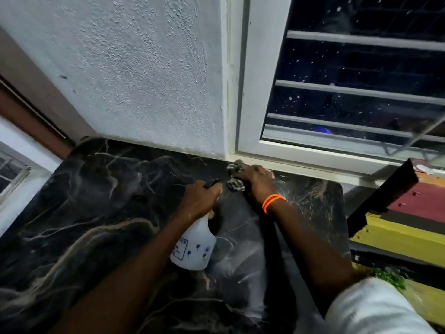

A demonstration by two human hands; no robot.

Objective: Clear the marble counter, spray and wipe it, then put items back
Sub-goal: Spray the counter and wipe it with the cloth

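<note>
The black marble counter [96,213] with pale veins fills the lower left and middle. My left hand [199,198] grips the black trigger head of a white spray bottle [195,247], which hangs tilted above the counter's middle. My right hand [257,182], with orange bands on the wrist, presses a crumpled checked cloth [234,175] onto the counter's far edge, right by the window frame corner. The cloth is partly hidden under my fingers.
A textured white wall [144,80] rises behind the counter. A white-framed window [349,92] with horizontal bars stands at the back right. Right of the counter lie a dark board [382,196] and red and yellow surfaces [409,227]. A green sprig [390,278] sits near my right sleeve.
</note>
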